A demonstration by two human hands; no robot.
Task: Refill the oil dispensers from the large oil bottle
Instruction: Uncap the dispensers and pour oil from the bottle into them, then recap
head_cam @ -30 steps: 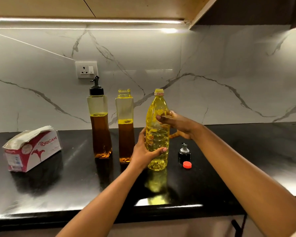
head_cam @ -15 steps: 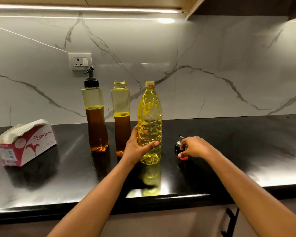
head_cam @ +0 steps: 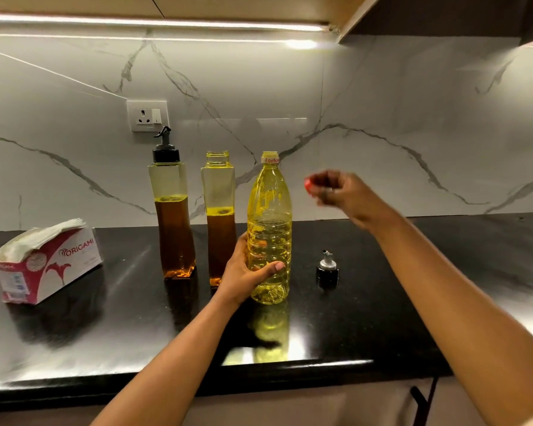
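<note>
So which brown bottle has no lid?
The right dispenser, next to the yellow bottle: its neck is open; the left dispenser has a black cap.

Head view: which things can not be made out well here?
Head view:
1. Right hand and red cap: motion blur smears them.
2. Open dispenser: left hand, gripping the large oil bottle, hides its lower right corner.
3. Tissue box: print too small to read.

On the counter [head_cam: 413, 272], left to right: tissue box [head_cam: 48, 261], capped dispenser [head_cam: 171, 210], open dispenser [head_cam: 219, 216], oil bottle [head_cam: 270, 216], then a loose spout cap [head_cam: 327, 269].
</note>
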